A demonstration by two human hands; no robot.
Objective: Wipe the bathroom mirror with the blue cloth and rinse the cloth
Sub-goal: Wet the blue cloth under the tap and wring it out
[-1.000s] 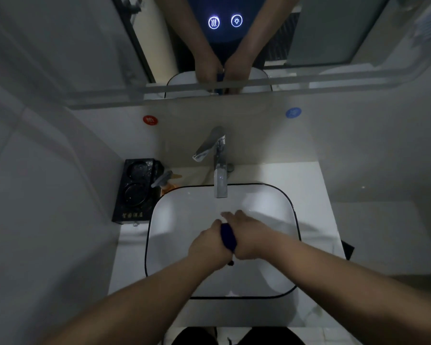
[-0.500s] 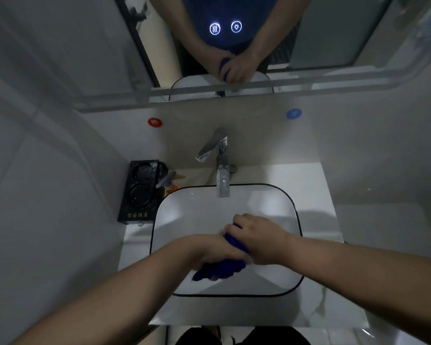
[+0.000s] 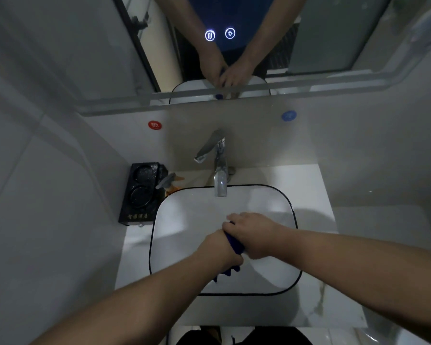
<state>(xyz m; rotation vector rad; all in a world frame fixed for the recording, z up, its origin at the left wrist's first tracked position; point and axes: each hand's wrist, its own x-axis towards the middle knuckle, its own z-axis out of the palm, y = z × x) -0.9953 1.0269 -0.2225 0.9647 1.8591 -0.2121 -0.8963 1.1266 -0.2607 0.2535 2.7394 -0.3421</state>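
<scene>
Both my hands are over the white sink basin (image 3: 184, 220), pressed together around the blue cloth (image 3: 234, 244). My left hand (image 3: 219, 247) grips its lower part, and a bit of cloth hangs out below that fist. My right hand (image 3: 251, 235) clasps the upper part. The cloth is twisted tight between the two fists, mostly hidden. The chrome faucet (image 3: 219, 168) stands behind the basin; I cannot tell if water runs. The mirror (image 3: 309, 33) above reflects my arms and the cloth.
A black tray (image 3: 141, 192) with round recesses sits left of the basin on the white counter (image 3: 309, 192), with a spray bottle (image 3: 171, 184) beside it. A red sticker (image 3: 154, 125) and a blue sticker (image 3: 289, 115) mark the wall. Two lit touch icons (image 3: 219, 34) glow on the mirror.
My fists have come back together, tight on the cloth. Half a second ago more of the cloth hung loose below my left hand; now only a small tail shows.
</scene>
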